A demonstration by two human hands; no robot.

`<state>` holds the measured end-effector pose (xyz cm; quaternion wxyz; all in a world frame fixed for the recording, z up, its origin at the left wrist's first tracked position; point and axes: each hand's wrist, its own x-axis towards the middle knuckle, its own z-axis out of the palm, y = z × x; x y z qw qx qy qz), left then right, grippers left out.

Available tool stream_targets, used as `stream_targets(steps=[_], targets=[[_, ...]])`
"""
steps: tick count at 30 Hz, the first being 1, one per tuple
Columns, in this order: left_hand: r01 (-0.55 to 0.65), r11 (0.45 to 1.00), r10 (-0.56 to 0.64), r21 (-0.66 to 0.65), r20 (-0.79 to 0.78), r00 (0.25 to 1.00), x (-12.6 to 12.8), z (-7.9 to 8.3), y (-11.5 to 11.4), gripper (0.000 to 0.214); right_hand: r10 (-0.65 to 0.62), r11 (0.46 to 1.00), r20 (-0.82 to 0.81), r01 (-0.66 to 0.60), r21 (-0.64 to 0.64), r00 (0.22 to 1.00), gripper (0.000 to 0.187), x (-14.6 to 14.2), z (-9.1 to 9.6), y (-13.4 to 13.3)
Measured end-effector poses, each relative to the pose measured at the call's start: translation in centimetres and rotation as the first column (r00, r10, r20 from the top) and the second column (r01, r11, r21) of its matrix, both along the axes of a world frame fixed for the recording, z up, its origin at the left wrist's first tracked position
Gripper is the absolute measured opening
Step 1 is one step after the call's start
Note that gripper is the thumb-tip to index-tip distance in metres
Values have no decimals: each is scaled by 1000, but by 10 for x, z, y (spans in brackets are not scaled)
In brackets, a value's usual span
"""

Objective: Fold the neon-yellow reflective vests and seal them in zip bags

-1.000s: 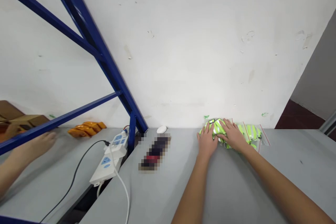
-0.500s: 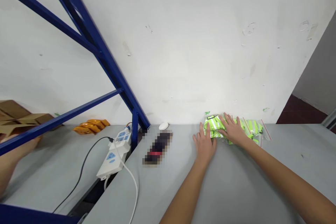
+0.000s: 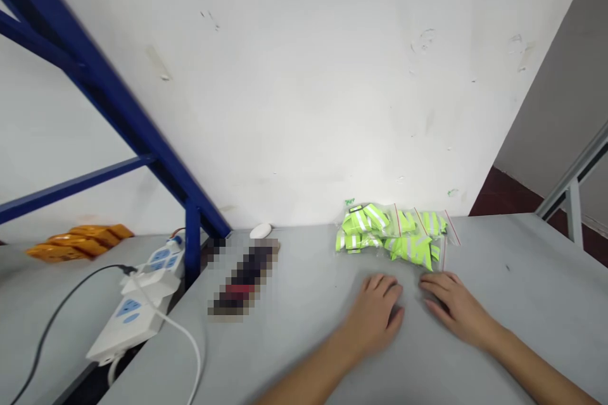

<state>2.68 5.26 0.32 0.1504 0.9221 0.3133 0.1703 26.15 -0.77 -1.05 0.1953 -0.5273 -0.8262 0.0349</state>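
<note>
- The left hand (image 3: pixel 377 310) is near the table's middle, palm down, its fingers loosely bent and the thumb held apart; nothing is gripped in it.
- The right hand (image 3: pixel 453 304), at 3 o'clock from the left one, lies in a like pose, half open, with bent fingers and no hold on anything.
- The two hands are apart from each other, and both look to be resting on the grey table (image 3: pixel 285 307).
- The clear bags (image 3: pixel 403 245), packed with yellow-green striped cloth, lie in a heap at 1 o'clock from the left hand and 11 o'clock from the right hand, whose fingertips are just beside them, not touching.
- Red-edged seals show toward the heap's 3 o'clock side; at its 12 o'clock side is the white wall (image 3: pixel 304 88).
- A blurred dark item (image 3: pixel 244 281) with a red patch lies at 9 o'clock from the left hand, well apart.
- A white oval thing (image 3: pixel 261 231) is at that item's 1 o'clock.
- A white power strip (image 3: pixel 128 326) lies at its 8 o'clock, with orange packets (image 3: pixel 80 243) farther off toward 10 o'clock.
</note>
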Motion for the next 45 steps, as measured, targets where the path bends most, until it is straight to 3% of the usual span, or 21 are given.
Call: stream_targets(steps=[4,9,16,19,21,24,27,33,38,40,43,45], targets=[[9,999,-10,-45,-28,1000,-2,-1,4,40,-121,992,-110,118,-37,987,28,11,-6,15],[37,995,-40,-88,-34,999,-3,-1,8,44,-105,994,-131,105,-6,986,29,11,-3,34],[58,993,-62,-99,-38,997,-9,-2,9,44,-124,970,-6,123,212,992,26,5,-2,17],[-40,994,29,-97,-106,994,-8,-7,7,56,-62,989,34,57,136,998,24,-10,-2,4],[-104,990,90,-93,-146,985,-8,-11,5,67,8,999,39,-10,33,999,34,-19,-1,-1],[-121,987,102,-106,-168,980,-8,-14,3,73,63,990,46,-57,-126,997,57,-25,-3,-2],[-116,986,95,-121,-165,982,-9,-16,3,74,70,971,56,-56,-233,996,60,-22,-6,0],[-54,992,37,-118,-144,989,-13,-11,7,69,54,972,33,-45,-230,998,59,-19,-10,2],[57,995,-60,-79,-39,997,-16,7,14,31,34,979,11,-31,-201,999,59,-20,-9,2],[90,992,-91,-85,-8,996,-14,10,13,27,29,978,12,-26,-209,1000,59,-20,-8,2],[36,998,-37,-53,-12,999,-10,5,8,27,23,972,22,-17,-236,999,58,-21,-6,2],[-46,998,44,-38,-62,997,-8,-2,5,43,21,965,33,-12,-261,999,58,-22,-5,2]])
